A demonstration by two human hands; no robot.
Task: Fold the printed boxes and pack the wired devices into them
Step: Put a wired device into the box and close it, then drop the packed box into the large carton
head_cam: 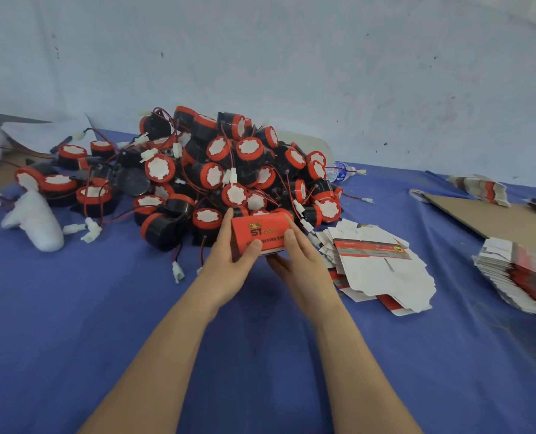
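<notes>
On a blue cloth (pixel 103 308), the left hand (pixel 229 261) and right hand (pixel 298 255) are clamped on the ends of a red printed box (pixel 260 233), its long axis held crosswise between them. The pile of wired devices (pixel 229 170) is heaped just beyond, and flat boxes (pixel 379 264) are spread nearer the right hand.

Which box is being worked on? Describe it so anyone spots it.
Find the pile of wired devices on the blue cloth. At its near edge, the left hand and right hand hold a red box. Unlike the flat blanks to its right, it is folded up.
</notes>
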